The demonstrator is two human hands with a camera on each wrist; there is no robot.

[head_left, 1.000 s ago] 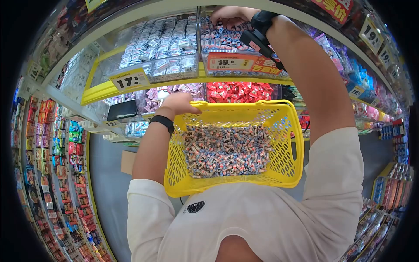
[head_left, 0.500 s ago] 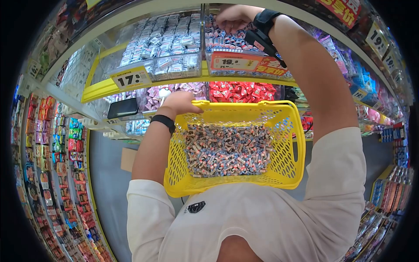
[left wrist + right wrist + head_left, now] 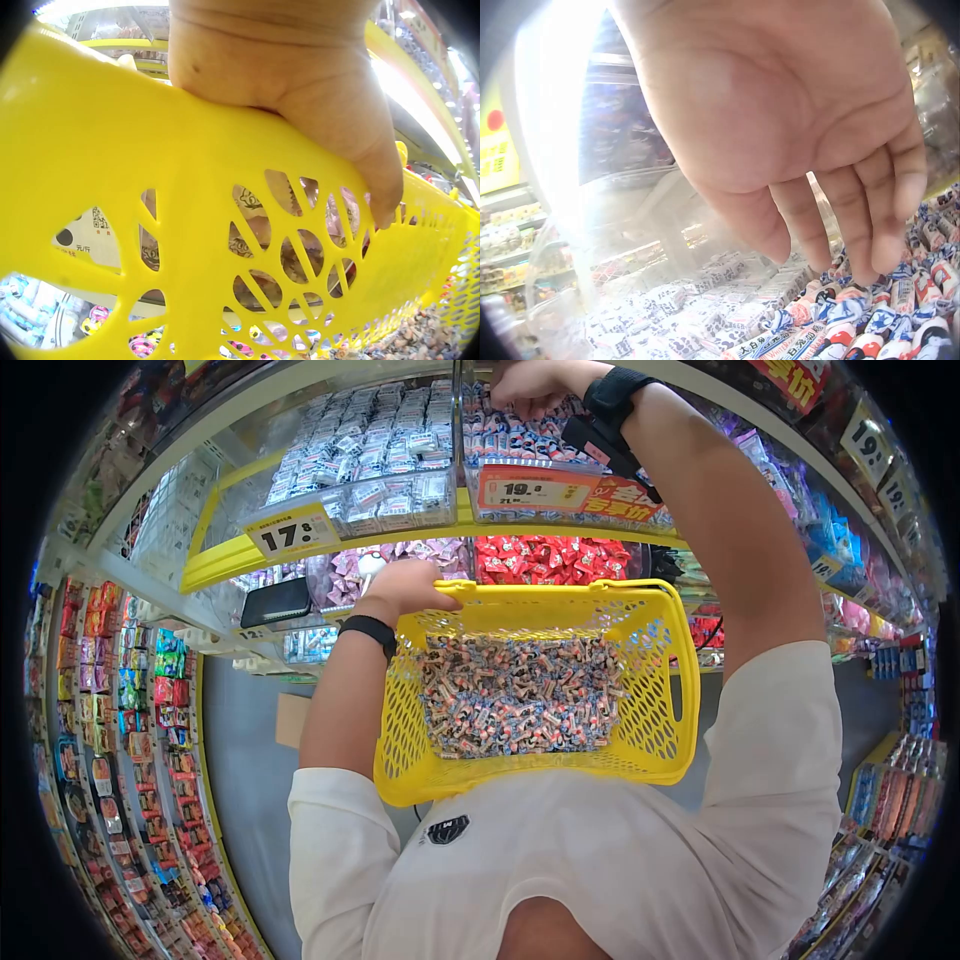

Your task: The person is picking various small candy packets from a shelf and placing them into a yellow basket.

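My left hand [image 3: 402,586] grips the far-left rim of a yellow shopping basket [image 3: 684,700], its thumb over the inner side in the left wrist view. Wrapped candies [image 3: 520,695] in blue, white and red cover the basket's bottom. My right hand [image 3: 530,385] reaches into a clear shelf bin of wrapped milk candies [image 3: 885,322]. Its palm faces the right wrist camera, and the loosely bent fingers point down with their tips among the candies. No candy shows in the palm.
A clear divider [image 3: 457,435] separates this bin from one of white-wrapped candies [image 3: 365,440]. Price signs [image 3: 292,533] hang along the yellow shelf edge. Below are red-wrapped candies [image 3: 552,560] and a black phone-like slab [image 3: 276,603]. Packed snack racks [image 3: 140,740] line the left.
My right hand has shifted slightly about within the same candy bin. The left hand keeps its grip on the basket rim, and the head view has moved a little.
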